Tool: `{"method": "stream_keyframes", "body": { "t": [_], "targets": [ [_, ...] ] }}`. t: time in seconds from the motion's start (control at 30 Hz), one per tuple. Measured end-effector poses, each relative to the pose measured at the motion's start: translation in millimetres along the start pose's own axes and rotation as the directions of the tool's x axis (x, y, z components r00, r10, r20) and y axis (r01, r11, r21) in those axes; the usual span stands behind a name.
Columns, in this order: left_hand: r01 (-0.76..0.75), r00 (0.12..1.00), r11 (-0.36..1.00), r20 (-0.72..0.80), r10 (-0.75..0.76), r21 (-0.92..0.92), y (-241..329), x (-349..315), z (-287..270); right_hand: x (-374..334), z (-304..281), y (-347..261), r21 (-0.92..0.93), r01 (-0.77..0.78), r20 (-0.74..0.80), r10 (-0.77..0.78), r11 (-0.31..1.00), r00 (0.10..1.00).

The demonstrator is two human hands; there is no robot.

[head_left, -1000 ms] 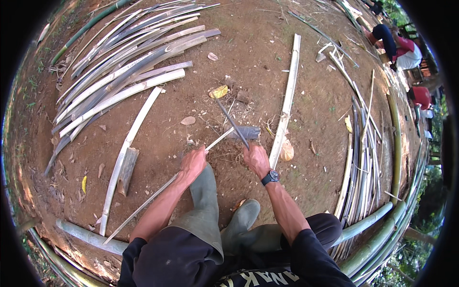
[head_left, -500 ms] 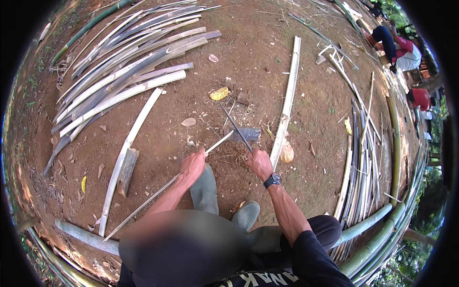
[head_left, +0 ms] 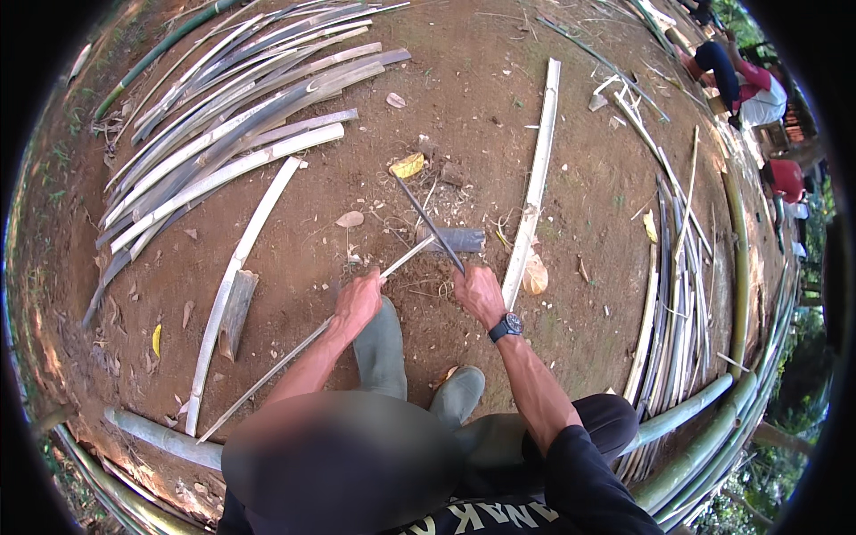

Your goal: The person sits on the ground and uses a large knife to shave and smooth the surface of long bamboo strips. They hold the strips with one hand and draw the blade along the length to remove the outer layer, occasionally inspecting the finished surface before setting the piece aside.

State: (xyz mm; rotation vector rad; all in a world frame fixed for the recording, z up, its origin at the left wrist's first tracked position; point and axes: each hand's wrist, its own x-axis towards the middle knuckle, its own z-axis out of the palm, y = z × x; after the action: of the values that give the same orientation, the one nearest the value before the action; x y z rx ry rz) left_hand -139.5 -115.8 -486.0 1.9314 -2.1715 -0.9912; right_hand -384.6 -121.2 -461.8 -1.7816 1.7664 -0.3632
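My left hand (head_left: 359, 300) is closed around a long, thin bamboo strip (head_left: 267, 382). The strip runs from beside my left leg, under the forearm, up to a short dark bamboo piece (head_left: 462, 239) lying on the soil. My right hand (head_left: 480, 294), with a black watch on the wrist, grips a long-bladed knife (head_left: 419, 205); its handle is hidden in the fist. Pointing away and to the left, the blade crosses the strip's far end at the bamboo piece. Thin shavings lie about this spot.
Split bamboo slats (head_left: 241, 116) lie spread at the far left. A pale slat (head_left: 535, 178) lies right of my hands, and a bundle of thin strips (head_left: 673, 312) farther right. Green bamboo poles (head_left: 704, 446) lie at the lower right. People (head_left: 753, 89) sit at the far right.
My right hand and the knife have moved slightly away from me and to the left, so the blade tip now reaches near the yellow leaf. My left hand has shifted slightly forward with the strip.
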Motion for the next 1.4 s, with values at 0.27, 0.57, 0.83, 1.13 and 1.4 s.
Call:
{"method": "stream_keyframes", "body": {
  "t": [0.27, 0.57, 0.83, 1.13, 1.4],
  "targets": [
    [0.029, 0.999, 1.000, 0.017, -0.029, -0.005, 5.1, -4.0, -2.3, -3.2, 9.4, 12.6, -0.100, -0.019, 0.011, 0.020, 0.995, 1.000],
    [0.031, 0.990, 0.979, 0.144, -0.001, -0.203, -36.6, 15.9, 10.9, -2.2, 17.6, 5.6, 0.182, -0.249, 0.023, 0.249, 0.951, 0.968],
    [0.148, 0.976, 0.971, 0.187, -0.113, -0.187, -46.7, 28.2, 5.8, -3.2, 46.2, 23.4, 0.299, -0.390, 0.097, 0.379, 0.871, 0.920],
    [-0.107, 0.993, 0.992, -0.033, 0.110, 0.059, -3.3, 1.3, -9.0, -8.1, 33.7, 3.6, 0.105, -0.333, -0.011, 0.336, 0.937, 0.942],
    [-0.195, 0.970, 0.950, 0.099, 0.224, -0.243, -42.2, 20.3, 8.9, -5.4, 38.8, 4.3, 0.107, -0.277, -0.015, 0.280, 0.955, 0.960]
  ]
}}
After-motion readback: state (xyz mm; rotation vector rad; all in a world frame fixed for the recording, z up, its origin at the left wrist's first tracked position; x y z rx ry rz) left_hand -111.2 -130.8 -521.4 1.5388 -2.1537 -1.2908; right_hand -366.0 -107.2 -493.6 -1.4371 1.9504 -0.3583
